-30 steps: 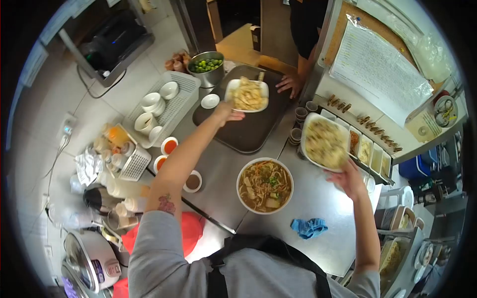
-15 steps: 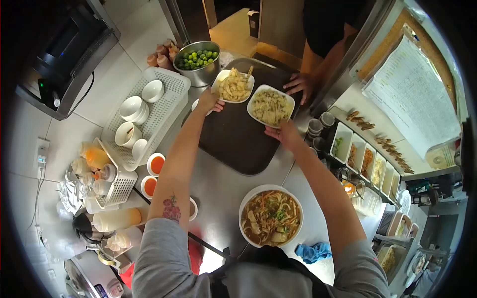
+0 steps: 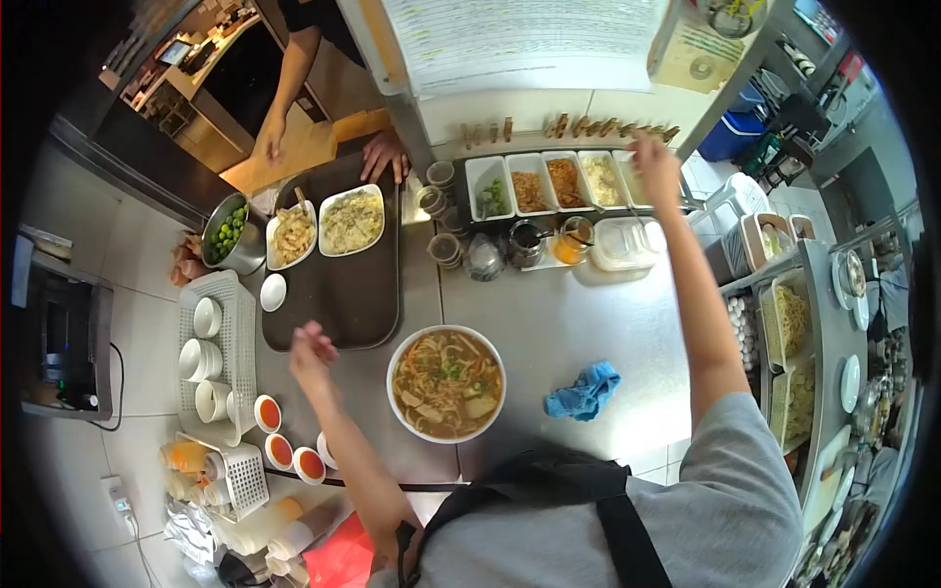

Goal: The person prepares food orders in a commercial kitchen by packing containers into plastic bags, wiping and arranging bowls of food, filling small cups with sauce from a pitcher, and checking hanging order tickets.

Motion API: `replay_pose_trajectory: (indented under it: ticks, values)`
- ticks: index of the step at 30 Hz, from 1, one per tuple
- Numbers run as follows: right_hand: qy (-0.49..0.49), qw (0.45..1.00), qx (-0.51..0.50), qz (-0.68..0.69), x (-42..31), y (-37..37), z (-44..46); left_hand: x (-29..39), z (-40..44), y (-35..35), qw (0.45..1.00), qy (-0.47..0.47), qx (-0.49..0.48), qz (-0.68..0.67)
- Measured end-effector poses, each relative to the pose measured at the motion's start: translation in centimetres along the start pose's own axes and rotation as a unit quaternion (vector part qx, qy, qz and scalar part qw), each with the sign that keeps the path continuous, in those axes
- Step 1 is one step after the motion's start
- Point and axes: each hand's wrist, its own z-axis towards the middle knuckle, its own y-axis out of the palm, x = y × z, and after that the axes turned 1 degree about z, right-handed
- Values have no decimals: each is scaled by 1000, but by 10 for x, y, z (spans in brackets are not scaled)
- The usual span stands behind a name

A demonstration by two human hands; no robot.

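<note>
My left hand [image 3: 314, 355] hovers by the front edge of the dark brown tray [image 3: 343, 309], fingers loosely bent and apart, holding nothing I can see. On the tray rest a white dish of pale fried strips [image 3: 293, 235], a white dish of a pale, crumbly-topped food [image 3: 351, 220] and a small white bowl [image 3: 273, 292]. My right hand [image 3: 655, 169] reaches up to the right end of a row of wooden clothespins [image 3: 593, 127] under a posted paper [image 3: 520, 44]; its fingertips are unclear. A large bowl of noodle soup [image 3: 446, 384] stands on the counter between my arms.
Topping containers [image 3: 530, 183] line the back, with jars and a clear plastic tub [image 3: 627, 242] before them. A blue cloth [image 3: 583, 391] lies right of the soup. Sauce cups [image 3: 279, 451] and a bowl basket [image 3: 237, 333] stand left. Another person's hand [image 3: 387, 155] touches the tray.
Both hands have let go of the dishes on the tray. My left hand has drawn back, and my right has swung right to the clothespins. The view has turned right.
</note>
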Motion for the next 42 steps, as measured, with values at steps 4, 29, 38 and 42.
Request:
replay_pose_trajectory:
  ticks: [4, 29, 38, 42]
  values:
    - [-86, 974, -3, -212, 80, -58, 62, -87, -49, -20, 994, -78, 29, 73]
    - [239, 788, -428, 372, -35, 40, -224, -110, -119, -46, 970, -133, -105, 173]
    - [398, 713, -400, 416, -46, 117, -321, -82, -119, -78, 954, -166, -132, 210]
    - [325, 656, -548, 404, 5, 95, -343, -18, -147, -111, 946, 42, -153, 284]
